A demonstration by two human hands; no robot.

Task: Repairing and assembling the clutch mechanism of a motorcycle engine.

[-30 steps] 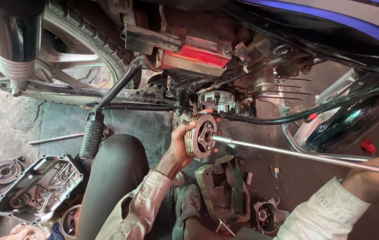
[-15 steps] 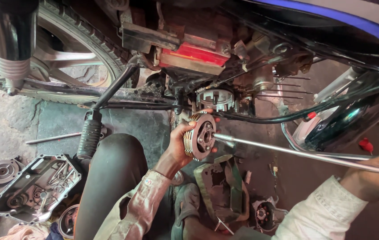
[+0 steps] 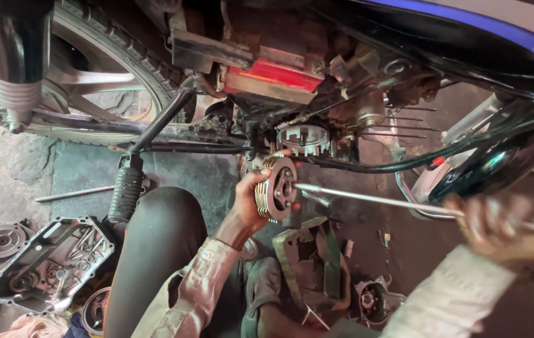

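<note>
Below the open engine of a motorcycle: left hand (image 3: 251,203), fingers wrapped round the rim of a round stack of metal discs (image 3: 276,189), held on edge just under the toothed ring (image 3: 303,139) in the engine. Right hand (image 3: 498,222), blurred, closed round the far end of a long steel rod (image 3: 373,199) whose tip meets the centre of the discs. Knee in dark trousers beside the footrest (image 3: 126,191). Engine cover (image 3: 48,266) on the ground, lower left
</note>
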